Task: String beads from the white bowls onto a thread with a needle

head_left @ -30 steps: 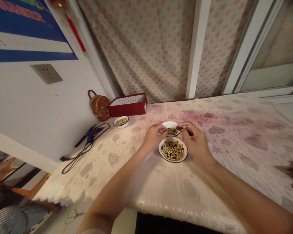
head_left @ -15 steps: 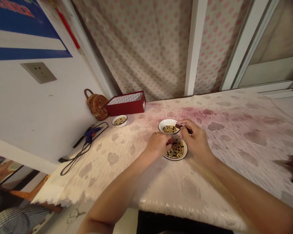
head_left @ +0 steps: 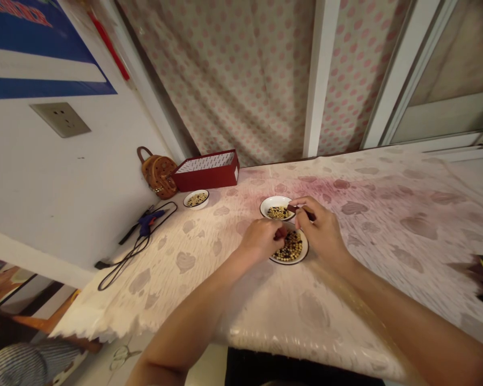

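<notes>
A white dish [head_left: 302, 252] of mixed yellow and dark beans sits on the table in front of me. My left hand [head_left: 261, 240] is curled over its left rim, fingertips pinched at the beans. My right hand [head_left: 321, 230] is closed on a thin dark stick-like tool [head_left: 294, 209] at the dish's right edge. Just behind stands a smaller white bowl [head_left: 274, 202] with yellow beans, the tool's tip over its right rim.
A third small bowl [head_left: 196, 199] of beans, a red box [head_left: 207, 170] and a brown bag [head_left: 158, 173] stand at the back left by the wall. A blue glue gun [head_left: 147, 221] with black cable lies left. The table's near edge [head_left: 265, 343] runs below my arms.
My left hand moved from the small back bowl down to the left rim of the near dish. The right hand stayed put with its tool.
</notes>
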Demonstrator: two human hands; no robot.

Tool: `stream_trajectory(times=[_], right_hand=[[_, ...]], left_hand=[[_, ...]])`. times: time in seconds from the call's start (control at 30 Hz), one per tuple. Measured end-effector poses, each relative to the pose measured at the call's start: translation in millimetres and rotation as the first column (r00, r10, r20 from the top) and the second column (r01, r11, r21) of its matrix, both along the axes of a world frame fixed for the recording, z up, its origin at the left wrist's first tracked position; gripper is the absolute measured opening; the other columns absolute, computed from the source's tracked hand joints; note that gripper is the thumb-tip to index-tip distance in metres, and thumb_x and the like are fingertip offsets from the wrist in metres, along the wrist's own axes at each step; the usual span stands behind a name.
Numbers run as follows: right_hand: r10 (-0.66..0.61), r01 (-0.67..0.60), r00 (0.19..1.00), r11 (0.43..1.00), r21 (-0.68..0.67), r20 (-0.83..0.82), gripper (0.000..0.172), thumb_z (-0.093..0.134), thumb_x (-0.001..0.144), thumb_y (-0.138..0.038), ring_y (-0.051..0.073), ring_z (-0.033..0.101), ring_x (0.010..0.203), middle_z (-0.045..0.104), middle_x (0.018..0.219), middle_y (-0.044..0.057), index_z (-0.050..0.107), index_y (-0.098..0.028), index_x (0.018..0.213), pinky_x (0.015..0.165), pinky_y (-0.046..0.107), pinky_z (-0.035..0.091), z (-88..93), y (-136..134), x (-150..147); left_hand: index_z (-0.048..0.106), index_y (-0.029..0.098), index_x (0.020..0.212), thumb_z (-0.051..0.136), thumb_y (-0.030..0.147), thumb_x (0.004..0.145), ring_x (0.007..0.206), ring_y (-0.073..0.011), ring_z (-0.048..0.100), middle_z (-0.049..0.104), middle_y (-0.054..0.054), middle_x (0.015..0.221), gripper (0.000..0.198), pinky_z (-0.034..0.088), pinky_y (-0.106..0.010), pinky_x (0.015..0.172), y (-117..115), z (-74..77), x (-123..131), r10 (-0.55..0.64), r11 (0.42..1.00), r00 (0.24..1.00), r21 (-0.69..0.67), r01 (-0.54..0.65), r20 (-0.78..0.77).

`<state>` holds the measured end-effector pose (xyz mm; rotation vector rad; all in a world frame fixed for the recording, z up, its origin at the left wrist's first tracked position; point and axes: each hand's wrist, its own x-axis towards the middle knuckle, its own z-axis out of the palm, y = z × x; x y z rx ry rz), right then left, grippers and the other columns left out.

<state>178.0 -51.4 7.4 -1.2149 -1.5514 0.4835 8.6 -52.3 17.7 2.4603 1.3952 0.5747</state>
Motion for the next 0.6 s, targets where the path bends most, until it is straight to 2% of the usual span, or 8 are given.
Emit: stream_trajectory(times=[0.13, 0.2, 0.3, 0.43, 0.6], right_hand=[[0.023, -0.023, 1.000, 1.000, -0.002, -0.010, 0.024, 0.047, 0.090, -0.025, 0.015, 0.056, 0.055, 0.060, 0.058, -0.005, 0.066, -0.023, 0.104, 0.059, 0.029, 0.040, -0.3, 0.1, 0.2], [0.051, -0.051, 0.999, 0.999, 0.001, -0.017, 0.023, 0.048, 0.091, -0.026, 0.015, 0.057, 0.056, 0.060, 0.059, -0.005, 0.066, -0.023, 0.104, 0.059, 0.028, 0.041, -0.3, 0.0, 0.0], [0.111, -0.111, 0.994, 0.994, 0.021, -0.013, 0.022, 0.049, 0.092, -0.027, 0.015, 0.060, 0.059, 0.061, 0.060, -0.005, 0.066, -0.023, 0.104, 0.061, 0.027, 0.042, 0.5, -0.9, -0.5], [0.178, -0.178, 0.984, 0.983, 0.031, 0.001, 0.022, 0.048, 0.092, -0.025, 0.015, 0.059, 0.057, 0.060, 0.059, -0.005, 0.067, -0.023, 0.104, 0.058, 0.026, 0.041, 2.7, -3.0, -1.5], [0.217, -0.217, 0.976, 0.976, 0.028, 0.027, 0.024, 0.047, 0.093, -0.025, 0.014, 0.058, 0.056, 0.058, 0.057, -0.006, 0.068, -0.022, 0.104, 0.058, 0.025, 0.042, 2.4, -3.2, -1.6]], left_hand=[[0.071, 0.019, 0.080, 0.065, 0.011, 0.075, 0.068, -0.0144, 0.062, 0.071, 0.000, 0.076, 0.011, 0.045, -0.026, 0.065, 2.7, -2.1, -2.0, 0.013, 0.998, 0.965, -0.056, 0.002, 0.261], [0.070, 0.018, 0.080, 0.066, 0.012, 0.076, 0.069, -0.0128, 0.061, 0.071, 0.000, 0.076, 0.008, 0.045, -0.025, 0.066, 6.1, -3.3, -2.7, 0.030, 0.994, 0.900, -0.111, 0.021, 0.435], [0.069, 0.017, 0.082, 0.067, 0.012, 0.076, 0.071, -0.0114, 0.060, 0.070, 0.000, 0.080, 0.008, 0.046, -0.024, 0.070, 13.0, -6.7, -3.3, 0.098, 0.987, 0.763, -0.161, 0.007, 0.639], [0.068, 0.015, 0.083, 0.069, 0.014, 0.074, 0.070, -0.0107, 0.059, 0.068, 0.000, 0.079, 0.010, 0.044, -0.023, 0.069, 19.8, -12.7, -3.7, 0.145, 0.977, 0.641, -0.210, 0.026, 0.754], [0.066, 0.015, 0.081, 0.071, 0.014, 0.072, 0.071, -0.0101, 0.059, 0.066, 0.000, 0.078, 0.010, 0.045, -0.022, 0.071, 20.5, -14.8, -3.7, 0.113, 0.977, 0.596, -0.198, 0.079, 0.795]])
